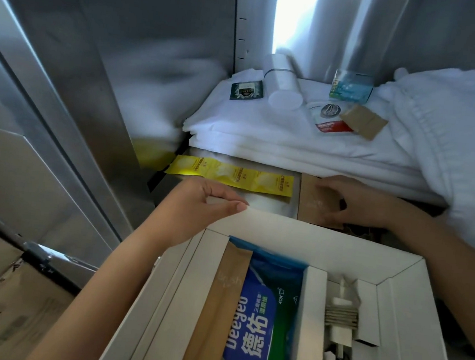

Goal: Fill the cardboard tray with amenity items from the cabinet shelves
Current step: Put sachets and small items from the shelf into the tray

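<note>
The tray [284, 228] (a tissue pack [256, 322] lies in it) is held near, below the shelf, its far rim gripped by the left hand [207, 203]. A brown packet [313, 202], right of the yellow sachets [230, 176], is pinched by the right hand [360, 201].

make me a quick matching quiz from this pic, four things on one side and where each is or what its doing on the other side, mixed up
Column one:
1. yellow sachet strip
2. blue tissue pack
3. left hand
4. right hand

Column two:
a. holds the brown paper packet
b. lies inside the cardboard tray
c. lies below the folded white linen
d. grips the tray's far rim

Pairs: 1-c, 2-b, 3-d, 4-a
</note>
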Demonstrator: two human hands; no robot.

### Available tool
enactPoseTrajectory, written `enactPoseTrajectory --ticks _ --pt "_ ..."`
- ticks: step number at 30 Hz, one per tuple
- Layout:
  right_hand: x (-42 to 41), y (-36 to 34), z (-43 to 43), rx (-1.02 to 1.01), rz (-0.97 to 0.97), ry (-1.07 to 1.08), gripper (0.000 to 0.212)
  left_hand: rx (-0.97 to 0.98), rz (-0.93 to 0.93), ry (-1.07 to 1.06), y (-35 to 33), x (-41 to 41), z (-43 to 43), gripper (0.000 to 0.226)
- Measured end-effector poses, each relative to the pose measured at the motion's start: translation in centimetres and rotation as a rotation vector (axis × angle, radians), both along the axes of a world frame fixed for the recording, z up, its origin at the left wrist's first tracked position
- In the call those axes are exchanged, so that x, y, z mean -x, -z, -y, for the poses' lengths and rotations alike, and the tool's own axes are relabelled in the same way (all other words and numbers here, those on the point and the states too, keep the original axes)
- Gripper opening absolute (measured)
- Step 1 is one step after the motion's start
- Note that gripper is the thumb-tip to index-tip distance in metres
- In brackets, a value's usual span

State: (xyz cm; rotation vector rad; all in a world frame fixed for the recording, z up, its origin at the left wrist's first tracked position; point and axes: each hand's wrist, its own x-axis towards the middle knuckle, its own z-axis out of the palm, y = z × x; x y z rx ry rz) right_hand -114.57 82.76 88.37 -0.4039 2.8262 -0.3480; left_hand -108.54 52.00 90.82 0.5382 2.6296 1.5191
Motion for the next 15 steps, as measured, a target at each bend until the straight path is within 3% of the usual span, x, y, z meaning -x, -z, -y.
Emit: enactPoseTrajectory --ticks 15 --pt "-0.09 0.34 0.11 -0.069 -0.009 0.007 0.099 0.022 -0.002 -0.010 0.02 -0.04 0.03 0.009"
